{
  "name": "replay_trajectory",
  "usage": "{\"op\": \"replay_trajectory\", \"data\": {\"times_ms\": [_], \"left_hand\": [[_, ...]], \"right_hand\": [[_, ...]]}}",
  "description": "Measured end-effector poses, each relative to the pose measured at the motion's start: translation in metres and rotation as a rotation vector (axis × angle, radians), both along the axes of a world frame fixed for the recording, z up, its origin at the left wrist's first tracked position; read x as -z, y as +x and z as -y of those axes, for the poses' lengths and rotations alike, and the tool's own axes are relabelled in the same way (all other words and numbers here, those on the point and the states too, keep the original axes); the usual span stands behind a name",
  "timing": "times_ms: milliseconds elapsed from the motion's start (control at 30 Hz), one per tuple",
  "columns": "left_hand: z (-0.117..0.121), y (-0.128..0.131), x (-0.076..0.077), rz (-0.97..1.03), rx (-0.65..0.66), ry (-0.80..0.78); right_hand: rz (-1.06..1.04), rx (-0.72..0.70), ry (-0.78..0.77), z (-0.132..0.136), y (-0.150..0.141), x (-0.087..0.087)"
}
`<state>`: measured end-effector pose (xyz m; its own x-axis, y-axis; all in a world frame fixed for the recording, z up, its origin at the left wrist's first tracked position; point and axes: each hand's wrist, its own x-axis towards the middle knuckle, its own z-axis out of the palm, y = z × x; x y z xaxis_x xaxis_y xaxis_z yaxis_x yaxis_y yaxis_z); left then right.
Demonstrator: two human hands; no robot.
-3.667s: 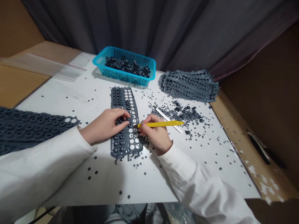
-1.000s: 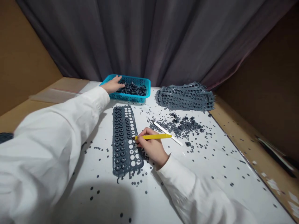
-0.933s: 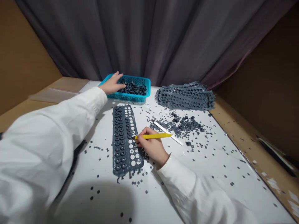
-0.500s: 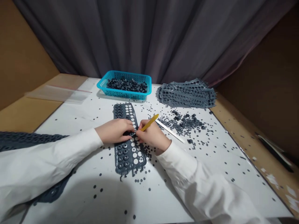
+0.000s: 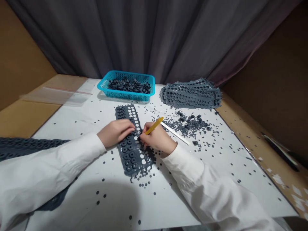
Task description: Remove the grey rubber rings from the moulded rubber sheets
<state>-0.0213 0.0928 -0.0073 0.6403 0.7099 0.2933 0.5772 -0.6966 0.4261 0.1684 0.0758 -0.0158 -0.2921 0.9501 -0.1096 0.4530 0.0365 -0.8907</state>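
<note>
A dark grey rubber sheet (image 5: 122,150) lies lengthwise in front of me, with rows of raised rings on its left side and round holes showing white on its right. My left hand (image 5: 115,132) rests over the sheet's left side, thumb and fingers pressed together; anything between them is hidden. In my right hand (image 5: 156,138) is a slim yellow pen-like tool (image 5: 155,125), gripped like a pencil. Its working end is hidden by my fingers, at the sheet's right edge near the holes.
A blue basket (image 5: 126,95) of small dark pieces stands at the back, left of stacked perforated grey sheets (image 5: 191,94). Small dark discs and scraps (image 5: 192,123) lie scattered around a white stick (image 5: 175,133). More ringed sheeting (image 5: 29,146) lies under my left arm; clear plastic bags (image 5: 62,96) sit back left.
My left fingers have drawn back slightly from the holes and closed together. The sheet's near end has swung a little to the right. My right hand stays almost in place with the yellow tool.
</note>
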Motion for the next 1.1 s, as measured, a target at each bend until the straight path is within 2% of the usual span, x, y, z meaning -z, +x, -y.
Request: {"op": "replay_trajectory", "data": {"times_ms": [67, 133, 233, 333, 400, 500, 700, 867, 967, 1100], "left_hand": [[-0.003, -0.002, -0.008, 0.182, -0.190, -0.109], [-0.004, -0.001, -0.012, 0.305, -0.260, -0.307], [-0.004, 0.001, -0.007, 0.362, -0.225, -0.553], [-0.002, 0.003, 0.002, 0.359, -0.180, -0.602], [-0.002, 0.004, 0.005, 0.354, -0.138, -0.587], [-0.002, 0.004, 0.004, 0.270, -0.092, -0.485], [-0.001, 0.005, 0.006, 0.173, -0.096, -0.369], [-0.001, 0.006, 0.009, 0.100, -0.081, -0.313], [-0.001, 0.007, 0.009, 0.032, -0.022, -0.257], [-0.002, 0.009, 0.009, -0.041, 0.069, -0.176]], "right_hand": [[-0.047, 0.004, -0.055, 0.000, 0.000, -0.001], [-0.108, 0.008, -0.095, -0.001, 0.001, -0.003], [-0.180, 0.066, -0.048, -0.005, 0.003, -0.004], [-0.211, 0.108, -0.016, -0.008, 0.003, -0.003], [-0.205, 0.097, -0.033, -0.010, 0.001, -0.001], [-0.186, 0.091, -0.042, -0.010, -0.001, 0.001], [-0.171, 0.078, -0.047, -0.009, -0.004, 0.005], [-0.024, 0.078, 0.084, -0.010, -0.005, 0.002], [0.021, 0.074, 0.148, -0.010, -0.007, 0.000], [0.013, 0.077, 0.155, -0.009, -0.007, 0.000]]}}
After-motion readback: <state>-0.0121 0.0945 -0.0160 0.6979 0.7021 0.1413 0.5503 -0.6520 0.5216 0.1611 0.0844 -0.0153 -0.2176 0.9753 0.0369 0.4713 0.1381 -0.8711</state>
